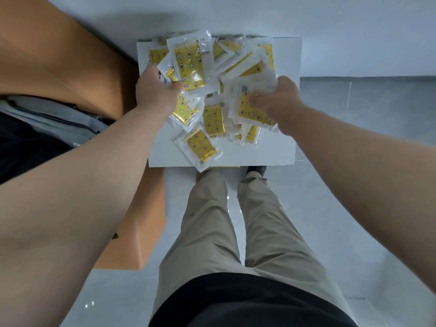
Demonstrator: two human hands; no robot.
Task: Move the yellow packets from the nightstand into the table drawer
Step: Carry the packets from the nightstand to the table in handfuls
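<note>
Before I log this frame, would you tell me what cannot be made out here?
Head view only:
- Table drawer: nowhere in frame.
- Packet count: the yellow packets overlap in a heap.
- Right hand fingertips: buried among packets.
- Left hand fingers: hidden under the packets it grips.
- Packet print: too small.

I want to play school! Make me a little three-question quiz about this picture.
1. True or false: both hands are grabbing packets.
2. What colour is the nightstand top? A) white B) black C) red
3. Fill in: one yellow packet hangs over the nightstand's ____ edge.

Key: 1 true: the left hand and right hand each grip some of the yellow packets. 2 A. 3 near.
</note>
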